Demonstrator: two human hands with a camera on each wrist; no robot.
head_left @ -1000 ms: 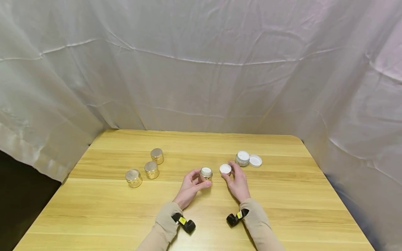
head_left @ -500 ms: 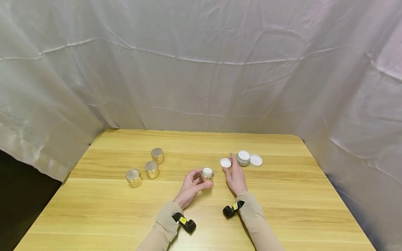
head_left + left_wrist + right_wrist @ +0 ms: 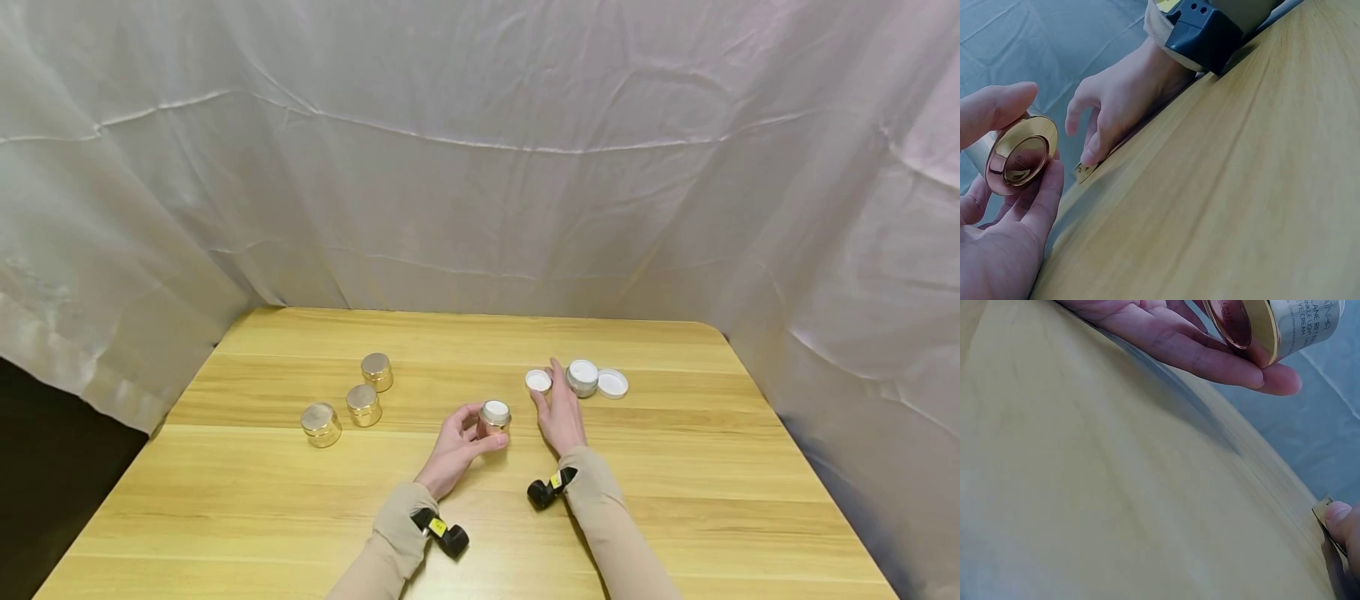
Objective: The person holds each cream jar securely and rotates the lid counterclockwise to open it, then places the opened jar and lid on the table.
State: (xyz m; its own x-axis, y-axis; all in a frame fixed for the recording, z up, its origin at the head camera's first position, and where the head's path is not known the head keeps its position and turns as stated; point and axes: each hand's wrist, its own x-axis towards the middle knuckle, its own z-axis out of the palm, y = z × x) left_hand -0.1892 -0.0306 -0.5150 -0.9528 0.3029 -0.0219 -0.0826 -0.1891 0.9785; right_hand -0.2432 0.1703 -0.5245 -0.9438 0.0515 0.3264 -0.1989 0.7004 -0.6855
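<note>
My left hand [image 3: 453, 451] grips an eye cream jar [image 3: 493, 419] between thumb and fingers, raised over the table with its lid off and its white inner top upward. The left wrist view shows the jar's shiny gold base [image 3: 1022, 153]; "EYE CREAM" shows on its label [image 3: 1305, 324] in the right wrist view. To the right and farther back, my right hand [image 3: 562, 417] holds a lid [image 3: 537, 381] low at the tabletop, white inside up, its thumb at the gold edge [image 3: 1322, 505]. The lid's far side is partly hidden by fingers in the left wrist view.
Right beside the right hand stands another lidless jar [image 3: 582, 379], its lid [image 3: 612, 383] lying white side up against it. Three gold-lidded jars stand at left: a back one [image 3: 377, 372], a middle one [image 3: 363, 406] and a front one [image 3: 321, 425]. Grey curtain [image 3: 480, 208] hangs behind the wooden table.
The right hand has moved away from me, carrying the lid farther back on the table beside the lidless jar. The left hand and its jar have hardly moved.
</note>
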